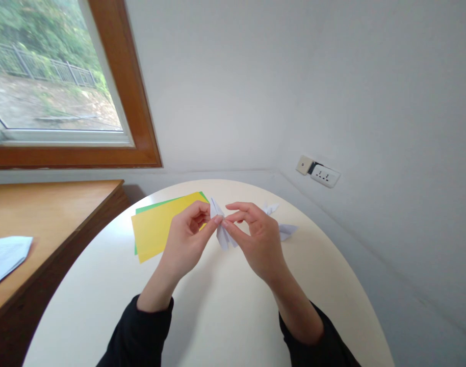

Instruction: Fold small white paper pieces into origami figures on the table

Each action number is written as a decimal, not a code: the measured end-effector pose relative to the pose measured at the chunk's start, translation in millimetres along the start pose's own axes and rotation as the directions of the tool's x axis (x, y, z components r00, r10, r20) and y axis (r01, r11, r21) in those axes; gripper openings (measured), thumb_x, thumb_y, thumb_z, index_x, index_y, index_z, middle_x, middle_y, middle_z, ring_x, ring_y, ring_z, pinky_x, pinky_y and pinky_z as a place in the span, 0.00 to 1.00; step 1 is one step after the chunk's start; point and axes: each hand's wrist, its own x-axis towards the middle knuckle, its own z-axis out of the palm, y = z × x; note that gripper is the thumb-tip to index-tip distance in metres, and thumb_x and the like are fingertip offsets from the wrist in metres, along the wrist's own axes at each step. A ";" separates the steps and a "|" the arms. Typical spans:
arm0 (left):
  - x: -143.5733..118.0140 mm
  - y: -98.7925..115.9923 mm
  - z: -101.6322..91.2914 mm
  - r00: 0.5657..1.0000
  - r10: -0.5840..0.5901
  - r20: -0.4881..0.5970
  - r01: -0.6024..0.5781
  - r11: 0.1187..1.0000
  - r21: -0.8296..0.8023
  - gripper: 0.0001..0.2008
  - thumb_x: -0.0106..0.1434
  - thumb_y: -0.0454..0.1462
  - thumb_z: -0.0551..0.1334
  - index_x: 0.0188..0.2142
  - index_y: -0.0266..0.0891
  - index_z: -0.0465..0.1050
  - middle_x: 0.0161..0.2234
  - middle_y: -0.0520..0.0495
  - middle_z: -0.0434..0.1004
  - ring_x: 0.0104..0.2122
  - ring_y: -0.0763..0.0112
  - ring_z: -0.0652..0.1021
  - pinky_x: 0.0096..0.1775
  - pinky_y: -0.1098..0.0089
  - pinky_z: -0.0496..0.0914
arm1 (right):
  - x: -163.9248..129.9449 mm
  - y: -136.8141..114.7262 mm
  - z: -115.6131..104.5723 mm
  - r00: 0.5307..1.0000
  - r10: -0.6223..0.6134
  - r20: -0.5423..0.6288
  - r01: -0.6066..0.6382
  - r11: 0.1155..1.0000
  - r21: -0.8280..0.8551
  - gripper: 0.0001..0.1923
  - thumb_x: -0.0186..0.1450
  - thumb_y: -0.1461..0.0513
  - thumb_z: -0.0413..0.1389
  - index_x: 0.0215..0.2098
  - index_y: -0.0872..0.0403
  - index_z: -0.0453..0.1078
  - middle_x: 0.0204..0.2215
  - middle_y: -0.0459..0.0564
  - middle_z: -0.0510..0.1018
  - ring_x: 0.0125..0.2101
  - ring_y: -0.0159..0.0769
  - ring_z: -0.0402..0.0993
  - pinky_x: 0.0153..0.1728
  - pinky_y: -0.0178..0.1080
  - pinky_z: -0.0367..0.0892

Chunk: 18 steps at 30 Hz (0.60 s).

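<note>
Both hands meet over the far half of the white round table, pinching one piece of folded white paper. My left hand is closed, its thumb and fingers gripping the paper near its middle. My right hand pinches the same spot from the right with thumb and index finger, its other fingers curled loosely. Pointed flaps of the paper stick out above and below the fingertips. Part of the paper is hidden behind the hands. Behind my right hand lie other folded white paper pieces, partly covered by it.
Yellow sheets lie on green paper left of my hands. A wooden desk with white papers stands at the left. A wood-framed window is above it. A wall socket sits beyond the table's right edge.
</note>
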 end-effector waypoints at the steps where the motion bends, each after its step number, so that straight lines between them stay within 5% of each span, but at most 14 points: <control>1: 0.0 -0.1 0.0 1.000 -0.002 0.001 0.002 1.000 -0.002 0.09 0.55 0.41 0.65 0.26 0.38 0.70 0.26 0.50 0.71 0.27 0.73 0.70 0.29 0.73 0.65 | 0.3 0.2 -0.5 1.000 0.003 0.009 -0.003 1.000 0.005 0.10 0.56 0.64 0.59 0.37 0.51 0.69 0.24 0.44 0.78 0.30 0.35 0.75 0.37 0.41 0.67; 10: 0.4 -0.8 -4.9 0.998 -0.049 0.039 0.052 0.996 -0.074 0.09 0.56 0.41 0.64 0.29 0.37 0.75 0.27 0.48 0.76 0.30 0.69 0.77 0.36 0.69 0.71 | 2.8 2.0 -7.8 1.000 0.016 0.027 -0.016 1.000 0.015 0.06 0.56 0.64 0.59 0.34 0.51 0.70 0.26 0.45 0.78 0.32 0.35 0.75 0.36 0.39 0.66; 18: -0.5 2.3 3.8 0.995 -0.038 -0.089 0.032 0.997 -0.067 0.07 0.53 0.38 0.66 0.25 0.37 0.73 0.24 0.50 0.75 0.28 0.71 0.76 0.33 0.71 0.71 | 1.8 -0.1 -0.1 0.998 -0.030 -0.063 0.030 0.999 0.011 0.03 0.56 0.65 0.59 0.29 0.52 0.70 0.31 0.47 0.79 0.33 0.34 0.75 0.33 0.37 0.67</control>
